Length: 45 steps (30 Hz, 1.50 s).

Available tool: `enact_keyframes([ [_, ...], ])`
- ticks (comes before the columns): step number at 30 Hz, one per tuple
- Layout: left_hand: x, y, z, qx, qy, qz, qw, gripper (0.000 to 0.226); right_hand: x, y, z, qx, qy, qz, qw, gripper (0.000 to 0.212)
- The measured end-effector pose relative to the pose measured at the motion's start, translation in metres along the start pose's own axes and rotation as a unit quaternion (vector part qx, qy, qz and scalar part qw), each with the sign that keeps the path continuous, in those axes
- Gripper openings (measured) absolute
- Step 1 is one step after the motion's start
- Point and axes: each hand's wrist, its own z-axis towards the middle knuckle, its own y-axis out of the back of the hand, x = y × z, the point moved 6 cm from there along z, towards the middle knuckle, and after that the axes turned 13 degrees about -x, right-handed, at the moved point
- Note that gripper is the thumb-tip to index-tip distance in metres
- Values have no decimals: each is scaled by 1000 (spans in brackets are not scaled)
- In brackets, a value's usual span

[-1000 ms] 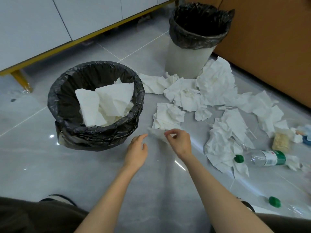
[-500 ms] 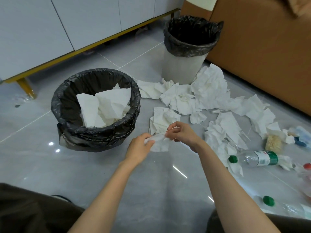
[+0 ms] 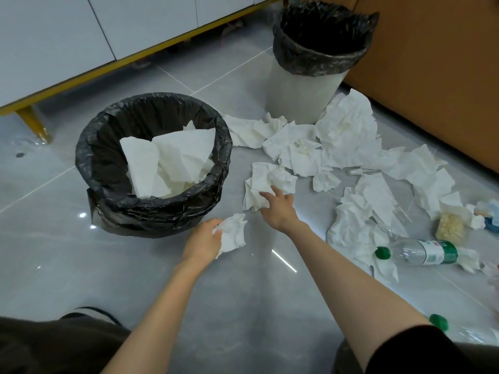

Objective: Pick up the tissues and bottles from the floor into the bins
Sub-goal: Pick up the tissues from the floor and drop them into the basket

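Note:
My left hand [image 3: 203,240] grips a crumpled white tissue [image 3: 232,234] just in front of the near bin [image 3: 224,168], which is lined with a black bag and holds several tissues. My right hand [image 3: 278,209] reaches onto another crumpled tissue [image 3: 266,182] lying on the floor, its fingers spread over the tissue's near edge. More tissues [image 3: 348,136] are strewn to the right. A clear bottle [image 3: 421,252] with a green cap and green label lies on the floor at the right. A second green-capped bottle [image 3: 459,330] lies at the lower right.
A taller white bin [image 3: 302,87] with a black liner stands at the back, empty as far as I can see. A white cabinet [image 3: 81,31] on gold legs runs along the left. An orange-brown panel [image 3: 432,63] borders the right. A packet of yellowish stuff [image 3: 449,228] lies among the tissues.
Both hands pinched one tissue between them earlier. Now my left hand alone holds it, and my right hand has moved forward onto another tissue on the floor.

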Motion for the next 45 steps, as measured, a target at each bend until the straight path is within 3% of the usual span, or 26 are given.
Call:
enact_keyframes([
  [9,-14,0,12,-3,4,-40,999,25,2,-18,23,30,-3,-54,998,51],
  [15,-18,2,13,0,9,-59,998,26,-5,-6,31,-87,-28,79,993,49],
  [19,-38,9,9,-4,-31,-64,997,27,-4,41,23,-253,-58,231,938,31],
  [22,-56,14,6,0,-51,-106,993,33,-5,85,12,-310,-95,317,891,16],
  [28,-107,46,-7,-8,-60,-230,971,39,17,151,-8,-294,-65,497,814,6],
  [31,-122,83,-8,-54,-74,-283,955,41,58,171,-18,-251,-31,549,797,9],
  [34,-118,129,-1,-160,-89,-286,941,43,109,174,-26,-197,27,559,805,14],
  [40,-84,196,5,-316,-111,-112,935,42,195,149,-35,-191,184,422,867,15],
  [42,-65,197,18,-302,-114,-69,944,38,214,132,-34,-200,228,312,900,19],
  [45,-41,187,38,-210,-114,-16,971,34,223,96,-23,-157,233,164,946,28],
])
